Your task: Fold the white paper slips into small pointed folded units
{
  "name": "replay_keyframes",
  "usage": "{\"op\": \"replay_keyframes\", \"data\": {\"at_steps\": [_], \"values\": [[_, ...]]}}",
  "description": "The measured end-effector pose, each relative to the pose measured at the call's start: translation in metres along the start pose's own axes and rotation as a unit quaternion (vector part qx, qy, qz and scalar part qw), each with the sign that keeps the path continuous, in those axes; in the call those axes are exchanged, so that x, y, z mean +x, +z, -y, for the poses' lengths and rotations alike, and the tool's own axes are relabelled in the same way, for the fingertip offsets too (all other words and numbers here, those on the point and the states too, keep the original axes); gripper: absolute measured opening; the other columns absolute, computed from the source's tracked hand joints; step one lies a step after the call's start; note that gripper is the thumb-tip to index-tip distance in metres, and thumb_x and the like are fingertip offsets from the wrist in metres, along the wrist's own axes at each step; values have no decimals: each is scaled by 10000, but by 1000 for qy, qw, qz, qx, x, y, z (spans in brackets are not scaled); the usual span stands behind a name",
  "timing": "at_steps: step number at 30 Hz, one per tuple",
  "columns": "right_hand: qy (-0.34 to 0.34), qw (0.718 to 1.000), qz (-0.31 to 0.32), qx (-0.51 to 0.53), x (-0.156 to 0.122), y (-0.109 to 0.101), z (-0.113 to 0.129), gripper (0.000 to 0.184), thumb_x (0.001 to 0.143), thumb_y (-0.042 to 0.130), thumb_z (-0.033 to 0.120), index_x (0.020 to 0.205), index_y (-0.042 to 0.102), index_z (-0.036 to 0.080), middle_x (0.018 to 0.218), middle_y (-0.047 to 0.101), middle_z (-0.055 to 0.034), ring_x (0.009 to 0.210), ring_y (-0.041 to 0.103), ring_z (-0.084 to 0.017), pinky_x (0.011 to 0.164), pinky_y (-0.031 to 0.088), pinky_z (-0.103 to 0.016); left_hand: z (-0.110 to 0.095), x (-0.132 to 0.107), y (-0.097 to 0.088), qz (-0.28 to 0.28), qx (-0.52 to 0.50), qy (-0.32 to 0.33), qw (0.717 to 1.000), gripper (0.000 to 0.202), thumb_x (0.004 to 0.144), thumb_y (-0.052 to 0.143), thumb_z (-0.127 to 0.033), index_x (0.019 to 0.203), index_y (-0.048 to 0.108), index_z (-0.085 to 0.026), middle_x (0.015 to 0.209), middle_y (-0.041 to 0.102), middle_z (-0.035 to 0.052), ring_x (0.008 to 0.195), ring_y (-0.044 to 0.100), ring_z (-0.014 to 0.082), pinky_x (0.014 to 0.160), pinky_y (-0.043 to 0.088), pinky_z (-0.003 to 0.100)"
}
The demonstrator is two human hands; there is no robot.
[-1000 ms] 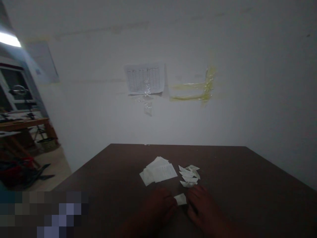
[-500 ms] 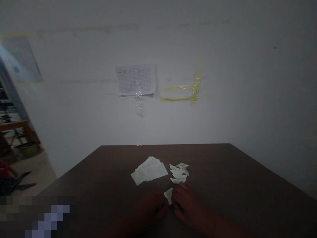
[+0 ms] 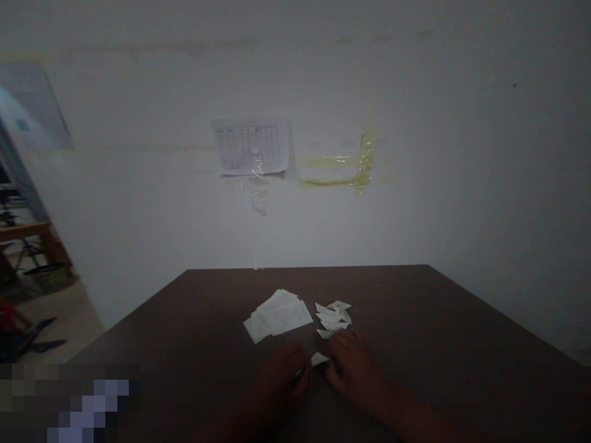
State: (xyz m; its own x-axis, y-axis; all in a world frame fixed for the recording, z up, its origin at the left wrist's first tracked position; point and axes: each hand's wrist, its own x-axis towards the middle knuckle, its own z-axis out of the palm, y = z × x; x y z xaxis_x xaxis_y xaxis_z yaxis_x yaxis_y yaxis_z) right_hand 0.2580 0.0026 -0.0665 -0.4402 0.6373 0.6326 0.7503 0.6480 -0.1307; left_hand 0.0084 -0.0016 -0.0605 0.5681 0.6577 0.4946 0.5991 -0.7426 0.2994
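A small folded piece of paper (image 3: 319, 359) lies between my two hands over the near part of the table. My left hand (image 3: 287, 372) is closed on its left side, with a thin pale edge showing by the thumb. My right hand (image 3: 354, 366) is at the paper's right tip, its thumb and curled fingers apart; whether it touches the tip is hard to see in the dim light. Just beyond my right fingers lie several folded paper pieces (image 3: 333, 317). Left of these is a fanned stack of flat paper sheets (image 3: 279, 314).
The dark brown table (image 3: 194, 344) meets a pale wall (image 3: 438, 184). On the wall are a printed sheet (image 3: 252, 144) and yellow tape strips (image 3: 335, 182). Wooden furniture (image 3: 28, 232) stands on the floor at the far left.
The paper between my hands has turned and now looks flatter and narrower. My right hand has eased its fingers apart from it and shifted slightly right; my left has moved a little left.
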Motion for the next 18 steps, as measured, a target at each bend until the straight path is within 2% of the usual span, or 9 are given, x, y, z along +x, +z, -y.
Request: {"op": "replay_keyframes", "data": {"at_steps": [4,9,13,18], "values": [[9,1000,-17,-16,3,-9,-11,210,820,664,70,953,623,228,964,755,-65,924,710,-281,892,560,-453,5,0,-10,-31,14,0,999,122,993,639,-133,981,697,-239,997,734,44,858,713,215,770,615,311],[-41,998,-11,35,3,-16,8,270,845,665,84,1067,628,235,1117,775,-83,1053,709,-300,1004,546,-499,0,1,-7,-25,43,48,998,151,1011,593,-95,987,663,-226,988,746,44,886,731,220,777,594,307],[-90,994,-29,46,-1,-11,23,212,840,653,80,957,589,243,949,743,-34,931,672,-255,964,524,-459,-8,0,3,-32,71,91,993,164,1018,567,-79,980,631,-226,955,726,28,855,724,212,761,586,298],[-115,990,-57,60,-2,-10,21,179,837,649,101,892,563,248,867,712,-11,889,633,-239,934,491,-431,-14,-3,2,-14,93,100,991,149,1031,586,-98,995,656,-224,971,736,42,875,720,228,816,616,330]]}}
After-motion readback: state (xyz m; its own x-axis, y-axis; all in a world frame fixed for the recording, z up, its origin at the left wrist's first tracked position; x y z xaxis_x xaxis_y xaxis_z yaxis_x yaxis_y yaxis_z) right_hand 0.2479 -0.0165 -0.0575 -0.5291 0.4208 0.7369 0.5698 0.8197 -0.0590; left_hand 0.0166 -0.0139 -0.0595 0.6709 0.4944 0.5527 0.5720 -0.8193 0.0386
